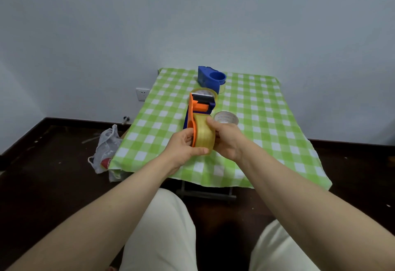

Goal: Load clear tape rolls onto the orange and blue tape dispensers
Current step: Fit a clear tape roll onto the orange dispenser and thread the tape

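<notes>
Clear tape roll point(204, 135) sitting on orange dispenser point(197, 108), raised over near part of checked table point(267, 121). Left hand point(183, 146) gripping dispenser's side plate, thumb curling under roll. Right hand point(226, 138) clasping roll's other face, thumb on top. Likely best: bracing frame, pushing roll square onto hub; full seating not showing. Blue dispenser point(210, 78) waiting at 12 o'clock, spare roll point(226, 118) lying at 2 o'clock. Print inside spare roll's core too small for reading; no brand showing.

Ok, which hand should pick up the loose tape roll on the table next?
Right hand, probably: it only holds the mounted roll, and the loose roll lies just beyond it. The left hand grips the orange dispenser and would have to cross over.
</notes>
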Motion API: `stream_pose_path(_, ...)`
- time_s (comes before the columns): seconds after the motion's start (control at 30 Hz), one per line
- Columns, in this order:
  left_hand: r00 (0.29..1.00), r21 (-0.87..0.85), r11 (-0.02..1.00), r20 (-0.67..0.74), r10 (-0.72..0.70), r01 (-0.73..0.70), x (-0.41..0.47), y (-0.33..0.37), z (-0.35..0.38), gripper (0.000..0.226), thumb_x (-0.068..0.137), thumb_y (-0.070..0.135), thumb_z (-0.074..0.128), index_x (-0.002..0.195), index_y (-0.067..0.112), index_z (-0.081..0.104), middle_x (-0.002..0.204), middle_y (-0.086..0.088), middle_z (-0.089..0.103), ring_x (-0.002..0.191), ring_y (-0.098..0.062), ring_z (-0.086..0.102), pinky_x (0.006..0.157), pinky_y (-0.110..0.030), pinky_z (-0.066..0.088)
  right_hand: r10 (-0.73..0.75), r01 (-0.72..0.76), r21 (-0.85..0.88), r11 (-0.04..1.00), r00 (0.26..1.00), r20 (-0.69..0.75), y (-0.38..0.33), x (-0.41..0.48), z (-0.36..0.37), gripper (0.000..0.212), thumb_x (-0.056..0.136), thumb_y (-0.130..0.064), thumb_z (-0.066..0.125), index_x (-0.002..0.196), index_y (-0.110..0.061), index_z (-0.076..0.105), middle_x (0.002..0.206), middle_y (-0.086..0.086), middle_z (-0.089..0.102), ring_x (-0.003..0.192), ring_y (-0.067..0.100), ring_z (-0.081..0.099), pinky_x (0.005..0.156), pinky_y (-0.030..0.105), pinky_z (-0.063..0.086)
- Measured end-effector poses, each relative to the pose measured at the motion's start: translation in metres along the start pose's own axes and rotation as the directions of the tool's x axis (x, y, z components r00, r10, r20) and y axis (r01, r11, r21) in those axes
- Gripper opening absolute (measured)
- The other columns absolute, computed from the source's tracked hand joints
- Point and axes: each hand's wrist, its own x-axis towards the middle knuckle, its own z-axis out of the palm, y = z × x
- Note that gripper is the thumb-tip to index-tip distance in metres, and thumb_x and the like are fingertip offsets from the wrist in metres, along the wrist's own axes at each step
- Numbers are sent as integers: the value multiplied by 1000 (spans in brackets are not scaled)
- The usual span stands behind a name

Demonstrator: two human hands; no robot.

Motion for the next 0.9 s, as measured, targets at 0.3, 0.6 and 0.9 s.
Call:
stream_pose_path(0.3, 956, -315, 930, -160, -246, 187, 12, 16, 6, 19, 91, 24, 51, 89, 12, 66, 83, -7, 69, 78, -20, 65, 83, -37, 52, -121, 120, 17, 993, 983, 137, 16, 1, 2, 12, 90, -5, 53, 87, -3, 64, 83, 11, 65, 75, 19, 62, 65, 28, 53)
stream_pose_path(0.6, 968, -250, 960, -181, -174, 126, 11, 7, 9, 18, 89, 4, 47, 84, 9, 63, 92, -16, 63, 88, -27, 58, 85, -41, 47, -63, 60, 35, 998, 993, 98, 12, 4, 0, 15, 88, -19, 52, 88, -10, 63, 78, 4, 62, 74, 17, 57, 69, 27, 45)
stream_pose_path(0.9, 980, -153, 981, -140, -142, 120, 6, 1, 8, 22, 79, -4, 54, 85, 11, 68, 86, -9, 66, 78, -19, 62, 72, -29, 52, -32, 31, 11, 999, 999, 14, 9, 5, 11, 25, 97, -19, 44, 103, -3, 62, 95, 12, 67, 83, 25, 64, 75, 36, 52)
